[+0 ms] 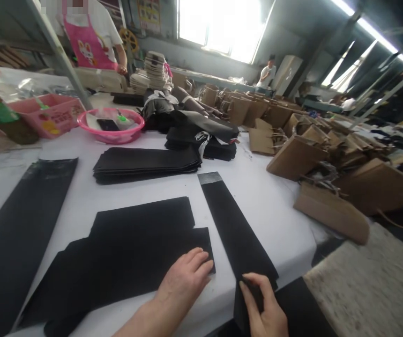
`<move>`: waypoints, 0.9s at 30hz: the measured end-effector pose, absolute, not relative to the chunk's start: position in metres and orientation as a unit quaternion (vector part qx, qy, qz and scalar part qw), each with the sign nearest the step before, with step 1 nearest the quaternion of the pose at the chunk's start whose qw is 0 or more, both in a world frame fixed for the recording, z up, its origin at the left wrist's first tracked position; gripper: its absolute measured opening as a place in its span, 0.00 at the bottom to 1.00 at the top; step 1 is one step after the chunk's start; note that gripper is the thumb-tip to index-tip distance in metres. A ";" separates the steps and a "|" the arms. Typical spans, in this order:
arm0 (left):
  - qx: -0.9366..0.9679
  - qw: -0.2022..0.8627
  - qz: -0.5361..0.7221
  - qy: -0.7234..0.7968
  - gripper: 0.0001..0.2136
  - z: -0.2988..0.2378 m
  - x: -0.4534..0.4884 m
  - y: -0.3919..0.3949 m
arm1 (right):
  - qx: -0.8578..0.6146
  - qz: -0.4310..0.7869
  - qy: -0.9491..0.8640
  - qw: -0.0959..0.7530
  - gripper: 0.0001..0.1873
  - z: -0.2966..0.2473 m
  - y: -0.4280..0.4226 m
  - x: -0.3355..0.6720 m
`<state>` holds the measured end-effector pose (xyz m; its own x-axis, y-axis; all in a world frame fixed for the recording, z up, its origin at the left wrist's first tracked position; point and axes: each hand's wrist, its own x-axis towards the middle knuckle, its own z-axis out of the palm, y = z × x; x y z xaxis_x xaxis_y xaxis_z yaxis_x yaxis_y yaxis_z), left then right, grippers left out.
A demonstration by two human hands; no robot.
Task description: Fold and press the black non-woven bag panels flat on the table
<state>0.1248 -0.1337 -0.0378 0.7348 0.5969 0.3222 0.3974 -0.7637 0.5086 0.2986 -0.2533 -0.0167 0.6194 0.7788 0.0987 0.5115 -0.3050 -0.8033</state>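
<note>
My left hand [189, 274] lies palm down on the right end of a large flat black sheet [124, 262] with stepped edges, its fingers stretched out. At the table's front edge, my right hand [266, 304] pinches a folded black piece [242, 309] between thumb and fingers. That piece meets the near end of a long black strip [236, 224], whose far end carries a shiny grey band; I cannot tell whether the two are joined. A wider black strip [29, 234] runs along the left, also shiny at its far end.
Beyond the sheet on the white table [257, 201] sits a stack of black sheets [145, 164], with a pink basin [112, 133] and a pink basket [52, 114] behind. Many brown paper bags [296, 157] crowd the right. A person in a pink apron [89, 44] stands across the table.
</note>
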 end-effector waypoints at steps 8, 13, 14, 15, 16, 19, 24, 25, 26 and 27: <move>0.937 0.088 0.188 0.280 0.24 -0.072 0.135 -0.127 | -0.764 0.204 -0.536 0.295 0.09 -0.026 -0.195 0.294; 0.933 0.066 0.220 0.277 0.22 -0.081 0.135 -0.129 | -0.778 0.219 -0.531 0.255 0.06 -0.034 -0.176 0.291; 0.932 0.066 0.222 0.278 0.21 -0.083 0.135 -0.129 | -0.776 0.222 -0.534 0.252 0.05 -0.036 -0.174 0.290; 0.932 0.066 0.223 0.278 0.20 -0.084 0.135 -0.129 | -0.774 0.226 -0.538 0.247 0.05 -0.037 -0.171 0.290; 0.932 0.065 0.224 0.278 0.19 -0.084 0.135 -0.129 | -0.772 0.229 -0.542 0.241 0.05 -0.038 -0.169 0.290; 0.932 0.063 0.227 0.275 0.18 -0.085 0.135 -0.129 | -0.767 0.238 -0.550 0.230 0.06 -0.039 -0.163 0.289; 0.938 0.065 0.215 0.265 0.15 -0.087 0.134 -0.128 | -0.769 0.237 -0.555 0.211 0.07 -0.040 -0.153 0.283; 0.939 0.068 0.209 0.263 0.15 -0.088 0.134 -0.128 | -0.774 0.230 -0.553 0.207 0.07 -0.040 -0.151 0.282; 0.941 0.072 0.204 0.262 0.15 -0.088 0.133 -0.128 | -0.779 0.222 -0.550 0.205 0.07 -0.041 -0.149 0.281; 0.941 0.076 0.201 0.260 0.14 -0.088 0.132 -0.128 | -0.783 0.215 -0.547 0.203 0.07 -0.041 -0.148 0.280</move>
<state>0.1324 -0.1278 -0.0884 0.7843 0.5202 0.3379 0.4590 -0.8531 0.2479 0.2798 -0.1477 -0.0413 0.3091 0.9441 -0.1143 0.7702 -0.3191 -0.5523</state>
